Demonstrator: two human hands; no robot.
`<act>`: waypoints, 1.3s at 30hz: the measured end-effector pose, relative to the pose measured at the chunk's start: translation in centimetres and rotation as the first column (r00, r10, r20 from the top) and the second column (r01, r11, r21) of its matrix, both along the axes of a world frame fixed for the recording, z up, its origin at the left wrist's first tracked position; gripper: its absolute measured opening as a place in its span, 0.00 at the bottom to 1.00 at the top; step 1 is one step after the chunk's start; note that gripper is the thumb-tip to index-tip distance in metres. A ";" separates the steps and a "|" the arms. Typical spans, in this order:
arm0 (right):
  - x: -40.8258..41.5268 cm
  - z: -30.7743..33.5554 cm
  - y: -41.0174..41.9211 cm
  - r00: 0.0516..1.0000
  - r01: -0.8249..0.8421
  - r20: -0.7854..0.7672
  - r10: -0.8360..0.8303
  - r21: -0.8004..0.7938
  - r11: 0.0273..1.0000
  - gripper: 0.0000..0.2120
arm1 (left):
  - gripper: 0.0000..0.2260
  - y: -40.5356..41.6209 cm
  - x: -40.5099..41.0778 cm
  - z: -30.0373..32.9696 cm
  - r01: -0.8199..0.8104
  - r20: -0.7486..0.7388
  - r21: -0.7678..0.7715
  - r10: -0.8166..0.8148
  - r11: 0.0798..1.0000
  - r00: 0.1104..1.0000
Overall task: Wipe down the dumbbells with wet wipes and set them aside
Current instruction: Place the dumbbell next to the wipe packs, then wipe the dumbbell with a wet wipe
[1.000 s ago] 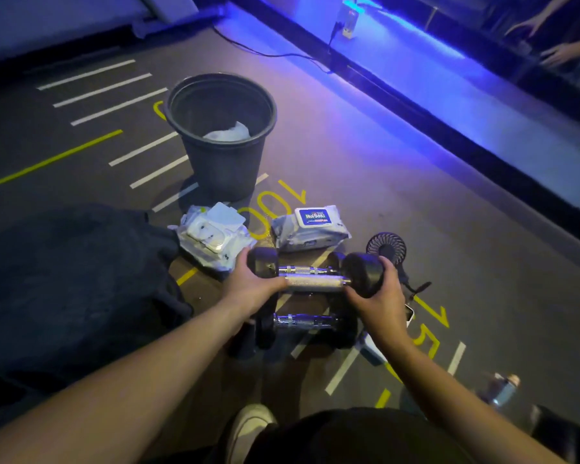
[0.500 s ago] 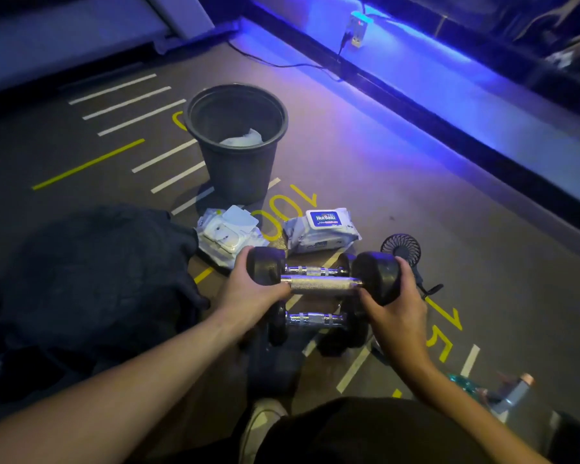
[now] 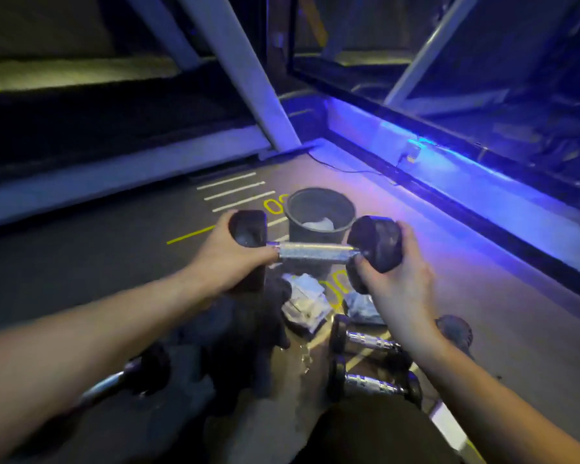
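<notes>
While the dumbbell (image 3: 318,251) hangs level in the air in front of the black bin (image 3: 320,214), the left hand (image 3: 230,259) grips its left head and the right hand (image 3: 399,279) cups its right head, both closed on it. Below, on the floor (image 3: 482,296), lie two more dumbbells (image 3: 369,363) side by side, with wet-wipe packs (image 3: 303,303) just beyond them.

Gym, dumbbells (image 3: 370,343), marked floor (image 3: 482,296)

Black-ended dumbbell (image 3: 315,251) with silver knurled handle; yellow floor numerals (image 3: 273,205).
</notes>
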State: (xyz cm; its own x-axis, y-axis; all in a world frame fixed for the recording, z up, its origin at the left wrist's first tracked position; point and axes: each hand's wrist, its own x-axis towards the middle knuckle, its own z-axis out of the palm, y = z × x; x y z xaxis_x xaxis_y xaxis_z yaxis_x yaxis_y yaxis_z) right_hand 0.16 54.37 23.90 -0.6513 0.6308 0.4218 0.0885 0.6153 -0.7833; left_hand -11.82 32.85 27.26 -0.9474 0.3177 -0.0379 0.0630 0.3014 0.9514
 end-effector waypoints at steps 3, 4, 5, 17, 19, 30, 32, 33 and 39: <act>-2.6 1.8 -3.6 0.998 -0.054 -0.043 0.055 0.023 0.998 0.32 | 0.29 -4.6 -0.9 2.4 -0.056 -0.056 -0.017 0.055 0.998 0.997; -3.3 2.2 -4.7 0.996 -0.075 -0.053 0.077 0.037 0.997 0.32 | 0.28 -5.9 -1.1 2.8 -0.078 -0.063 -0.014 0.077 0.997 0.995; -3.9 2.3 -5.7 0.995 -0.089 -0.049 0.092 0.050 0.995 0.32 | 0.27 -7.2 -1.3 3.0 -0.094 -0.067 -0.017 0.093 0.995 0.993; -6.9 -5.6 -9.9 0.981 -0.145 0.138 0.135 0.067 0.987 0.30 | 0.34 -11.1 -4.3 -7.1 -0.088 0.060 -0.118 0.095 0.989 0.994; -6.6 -6.7 -9.5 0.981 -0.121 0.157 0.113 0.042 0.992 0.32 | 0.36 -10.6 -4.6 -7.4 -0.071 0.039 -0.185 0.079 0.980 0.996; -6.4 -6.6 -8.8 0.971 -0.144 0.204 0.123 0.091 0.985 0.32 | 0.49 -12.8 -7.3 -6.6 0.215 -0.063 -0.353 -0.252 0.911 0.966; -6.4 -6.4 -8.6 0.969 -0.161 0.206 0.137 0.107 0.981 0.32 | 0.49 -12.9 -8.1 -5.3 0.276 -0.143 -0.532 -0.406 0.800 0.903; -6.4 -6.3 -8.5 0.968 -0.167 0.207 0.142 0.109 0.980 0.31 | 0.48 -12.8 -8.5 -4.7 0.300 -0.159 -0.611 -0.485 0.733 0.860; -6.9 -6.1 -9.1 0.972 -0.126 0.211 0.107 0.082 0.989 0.32 | 0.49 -12.3 -8.8 -4.2 0.322 -0.094 -0.611 -0.470 0.724 0.878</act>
State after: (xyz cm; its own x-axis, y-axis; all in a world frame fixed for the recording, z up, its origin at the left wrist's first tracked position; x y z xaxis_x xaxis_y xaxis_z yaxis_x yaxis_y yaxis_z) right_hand -6.74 45.31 17.80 -0.7969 0.5092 0.3252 0.1648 0.7010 -0.6939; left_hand -20.59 20.51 23.05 -0.7428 0.6558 -0.1350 0.4898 0.6697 0.5582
